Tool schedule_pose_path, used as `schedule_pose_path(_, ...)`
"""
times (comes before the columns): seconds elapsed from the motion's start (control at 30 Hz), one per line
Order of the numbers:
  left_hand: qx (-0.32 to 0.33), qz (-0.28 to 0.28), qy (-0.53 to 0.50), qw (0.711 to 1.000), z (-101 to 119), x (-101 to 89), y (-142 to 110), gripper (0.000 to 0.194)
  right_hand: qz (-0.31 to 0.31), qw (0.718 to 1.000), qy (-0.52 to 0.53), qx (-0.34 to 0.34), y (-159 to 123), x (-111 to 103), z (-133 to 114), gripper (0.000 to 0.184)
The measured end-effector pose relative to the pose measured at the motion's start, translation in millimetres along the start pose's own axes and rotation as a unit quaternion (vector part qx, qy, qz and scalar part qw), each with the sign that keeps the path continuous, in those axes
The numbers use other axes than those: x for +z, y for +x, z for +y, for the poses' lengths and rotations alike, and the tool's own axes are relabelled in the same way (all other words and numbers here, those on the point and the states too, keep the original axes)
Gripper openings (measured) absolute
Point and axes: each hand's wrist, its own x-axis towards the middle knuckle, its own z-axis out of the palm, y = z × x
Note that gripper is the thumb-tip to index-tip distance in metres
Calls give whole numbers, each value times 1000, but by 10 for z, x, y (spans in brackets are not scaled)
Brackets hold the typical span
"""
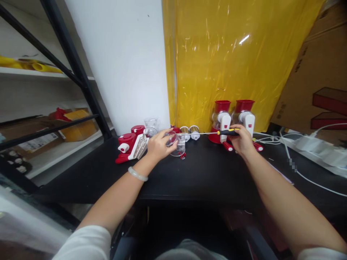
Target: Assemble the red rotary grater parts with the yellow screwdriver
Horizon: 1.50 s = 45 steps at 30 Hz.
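Note:
My left hand [159, 145] is closed around a clear plastic housing [181, 147], held just above the black table. In my right hand [243, 141] is a screwdriver [228, 133] with a black and yellow handle. Its long thin shaft points left, and the tip reaches toward the clear housing; whether it touches is too small to tell. Small red pieces [183, 156] show just below the housing. Beyond it are two metal grater drums [194, 132] with white rims. Two rotary graters with red hoppers [245, 105] stand behind my right hand.
Red bases [127, 141] and a white part [140, 146] sit left of my left hand, with a clear cup [151, 125] behind. A power strip [316, 150] with white cables lies at right. A black-framed shelf [78, 72] borders the table [195, 177] on the left.

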Motion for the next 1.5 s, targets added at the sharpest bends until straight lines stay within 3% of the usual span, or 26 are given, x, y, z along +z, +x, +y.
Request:
schedule_pose_path(0.2,5,5,-9,1000,-1,42,-23,21,-5,999,47,25,7,6,-54,22)
schedule_pose_path(0.37,-8,-14,-15,1000,0,29,-20,21,61,995,-73,16,19,25,-25,55)
schedule_pose_path(0.5,-9,-9,-12,1000,-16,24,-20,21,71,984,-166,4,6,15,4,43)
schedule_pose_path(0.67,-7,-8,-3,1000,-22,34,-24,21,58,996,-55,29,-10,26,-21,26)
schedule_pose_path(0.77,-7,-7,3,1000,-13,35,-21,22,11,999,10,51,-23,3,-59,25)
schedule_pose_path(0.87,-11,-4,-1,1000,-9,32,-16,22,-17,999,2,45,-30,-23,-78,24)
schedule_pose_path(1.07,-30,-6,-6,1000,-29,36,-15,21,55,991,-108,53,-18,25,-34,45)
schedule_pose_path(1.23,-35,1,-4,999,-39,42,-20,21,48,996,-60,35,-13,90,-27,35)
schedule_pose_path(1.5,-56,-34,-38,997,-3,54,-33,22,5,995,37,88,-22,34,-111,22)
